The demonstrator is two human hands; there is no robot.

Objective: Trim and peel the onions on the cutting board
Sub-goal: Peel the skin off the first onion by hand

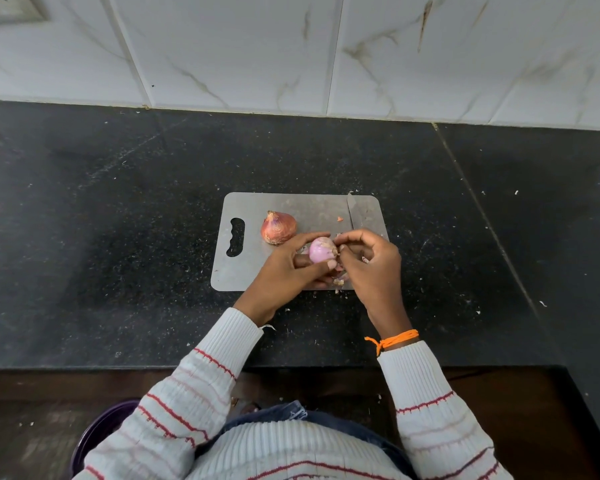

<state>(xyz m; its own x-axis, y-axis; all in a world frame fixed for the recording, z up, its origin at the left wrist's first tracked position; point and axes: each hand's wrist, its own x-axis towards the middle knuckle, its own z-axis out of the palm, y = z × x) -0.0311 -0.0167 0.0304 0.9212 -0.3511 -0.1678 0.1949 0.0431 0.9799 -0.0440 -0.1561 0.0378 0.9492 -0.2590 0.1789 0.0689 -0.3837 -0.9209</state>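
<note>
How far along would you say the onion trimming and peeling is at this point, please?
About halfway. The onion in hand already shows smooth pink flesh; the left hand holds it while the right hand picks at its end, with loose skins on the cutting board. The second onion keeps its brown skin and is untouched. The knife lies on the board.

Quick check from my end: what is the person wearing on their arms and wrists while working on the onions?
Both arms are in long, ribbed, off-white knit sleeves with thin red and fainter pink stripes running across them, ending in ribbed cuffs at the wrists. Both the left hand and the right hand are bare, with no gloves. An orange thread band is tied round the right wrist, its knotted end sticking out.
</note>
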